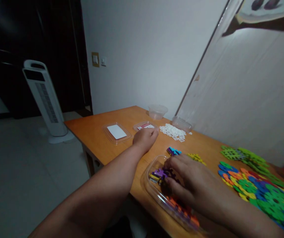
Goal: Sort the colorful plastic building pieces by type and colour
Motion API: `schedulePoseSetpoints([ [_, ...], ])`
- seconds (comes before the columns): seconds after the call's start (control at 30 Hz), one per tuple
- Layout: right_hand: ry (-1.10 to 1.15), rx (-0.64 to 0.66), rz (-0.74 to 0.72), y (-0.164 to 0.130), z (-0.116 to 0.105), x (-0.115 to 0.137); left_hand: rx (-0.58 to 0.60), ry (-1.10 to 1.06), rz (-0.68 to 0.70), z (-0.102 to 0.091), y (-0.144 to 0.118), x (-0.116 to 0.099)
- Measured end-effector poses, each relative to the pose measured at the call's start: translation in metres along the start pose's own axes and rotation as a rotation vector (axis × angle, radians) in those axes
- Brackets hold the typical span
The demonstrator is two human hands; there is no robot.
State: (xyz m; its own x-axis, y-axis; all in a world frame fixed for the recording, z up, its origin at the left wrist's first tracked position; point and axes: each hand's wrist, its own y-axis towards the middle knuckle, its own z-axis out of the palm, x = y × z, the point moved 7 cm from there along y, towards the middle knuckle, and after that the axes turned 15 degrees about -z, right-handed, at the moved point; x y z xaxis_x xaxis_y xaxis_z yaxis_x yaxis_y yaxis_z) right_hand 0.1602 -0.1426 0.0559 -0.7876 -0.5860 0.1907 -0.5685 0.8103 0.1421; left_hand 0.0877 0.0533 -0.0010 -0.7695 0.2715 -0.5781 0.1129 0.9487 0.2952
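My left hand (145, 138) is closed in a fist beside a clear plastic lid (135, 125) that bears red-and-white cards (145, 126). Whatever it may hold is hidden from me. At the near edge of the table, my right hand (185, 177) reaches into a clear plastic tray (147, 185). Its thumb and fingers are curled round purple interlocking plastic pieces (159, 173), partly covered by the hand. Orange pieces (194, 220) lie in the tray's near end. Just beyond the tray is a small cyan-and-purple stack of pieces (173, 151).
Colourful plastic discs (248, 186) and green pieces (246, 157) cover the table's right side. White pieces (173, 132) lie near a clear box (181, 124) and a bowl (158, 111). A white card (116, 131) sits on another lid. A tower fan (45, 99) stands left.
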Motion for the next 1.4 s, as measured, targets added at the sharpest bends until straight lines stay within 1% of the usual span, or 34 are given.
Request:
schedulePoseSetpoints([
  [0.1, -0.011, -0.014, -0.018, 0.001, 0.002, 0.0, 0.011, -0.01, -0.012, 0.0, 0.0, 0.0],
  [0.17, -0.003, -0.052, -0.023, -0.002, -0.001, -0.002, 0.014, -0.017, -0.015, 0.0, -0.001, 0.0],
  [0.23, 0.026, -0.1, -0.006, -0.008, -0.008, -0.011, 0.013, -0.024, -0.009, -0.001, -0.001, -0.001],
  [0.33, 0.037, -0.209, 0.06, -0.018, -0.023, -0.037, 0.011, -0.023, -0.005, -0.002, -0.002, -0.002],
  [0.4, 0.006, -0.283, 0.125, -0.024, -0.032, -0.063, 0.017, -0.013, -0.013, -0.002, -0.002, -0.002],
  [0.47, -0.023, -0.341, 0.22, -0.029, -0.037, -0.09, 0.023, -0.003, -0.018, -0.002, -0.002, -0.002],
  [0.53, -0.034, -0.313, 0.294, -0.029, -0.032, -0.113, 0.02, 0.005, -0.017, -0.001, -0.002, -0.002],
  [0.6, -0.021, -0.252, 0.316, -0.025, -0.021, -0.128, 0.014, 0.007, -0.014, 0.0, -0.001, -0.002],
  [0.7, 0.022, -0.182, 0.334, -0.017, -0.004, -0.137, 0.01, 0.007, -0.007, 0.001, 0.0, 0.0],
  [0.8, 0.046, -0.142, 0.369, -0.011, 0.007, -0.142, -0.001, 0.006, -0.001, 0.001, 0.0, 0.0],
  [1.03, 0.042, -0.101, 0.394, -0.005, 0.016, -0.147, -0.016, 0.011, -0.01, 0.0, 0.0, 0.0],
  [1.13, 0.057, -0.164, 0.371, -0.006, 0.006, -0.138, -0.009, 0.014, -0.016, 0.0, -0.001, -0.001],
  [1.23, 0.092, -0.265, 0.295, -0.008, -0.014, -0.112, 0.0, 0.011, -0.009, 0.0, -0.001, -0.001],
  [1.27, 0.114, -0.268, 0.26, -0.009, -0.019, -0.101, 0.0, 0.009, -0.008, 0.0, -0.001, -0.001],
  [1.3, 0.125, -0.257, 0.22, -0.009, -0.023, -0.088, -0.001, 0.006, -0.007, 0.0, -0.001, -0.001],
  [1.4, 0.152, -0.154, 0.108, -0.008, -0.025, -0.049, -0.005, -0.005, 0.001, 0.001, -0.001, -0.001],
])
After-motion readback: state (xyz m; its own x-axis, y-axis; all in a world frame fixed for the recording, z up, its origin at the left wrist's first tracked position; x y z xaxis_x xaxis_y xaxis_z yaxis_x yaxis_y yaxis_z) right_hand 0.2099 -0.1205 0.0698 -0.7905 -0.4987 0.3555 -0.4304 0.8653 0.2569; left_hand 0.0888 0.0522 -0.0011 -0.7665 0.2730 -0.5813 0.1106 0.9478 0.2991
